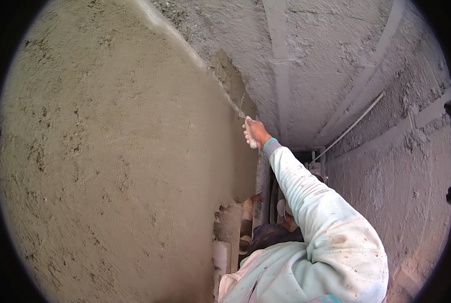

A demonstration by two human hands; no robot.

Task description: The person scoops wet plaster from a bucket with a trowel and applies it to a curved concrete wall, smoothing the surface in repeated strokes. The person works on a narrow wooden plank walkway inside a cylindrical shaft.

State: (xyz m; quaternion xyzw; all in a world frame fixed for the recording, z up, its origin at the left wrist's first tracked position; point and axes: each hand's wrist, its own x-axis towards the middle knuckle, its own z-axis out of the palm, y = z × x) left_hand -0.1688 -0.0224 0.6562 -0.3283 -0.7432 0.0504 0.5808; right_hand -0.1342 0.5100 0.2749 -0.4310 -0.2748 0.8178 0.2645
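Note:
My right hand (256,134) is closed round the pale handle of a trowel, reaching forward at the end of a light, stained sleeve. A thin metal shank (242,104) rises from beside the fist. The blade appears nearly edge-on against the plaster, so its outline is hard to make out. Just left of the fist is a broad wall of damp brown plaster (134,151), smooth near the hand and pitted farther left. Darker, wetter-looking plaster (245,171) covers the wall's edge below the fist. My left hand does not show.
Grey rough plaster (331,55) with smoother flat bands faces me beyond the hand. On the right stands another grey wall (387,177), with a thin pale pole (354,123) leaning near it. Boards (228,227) and dark cloth (273,235) lie in the narrow gap below my arm.

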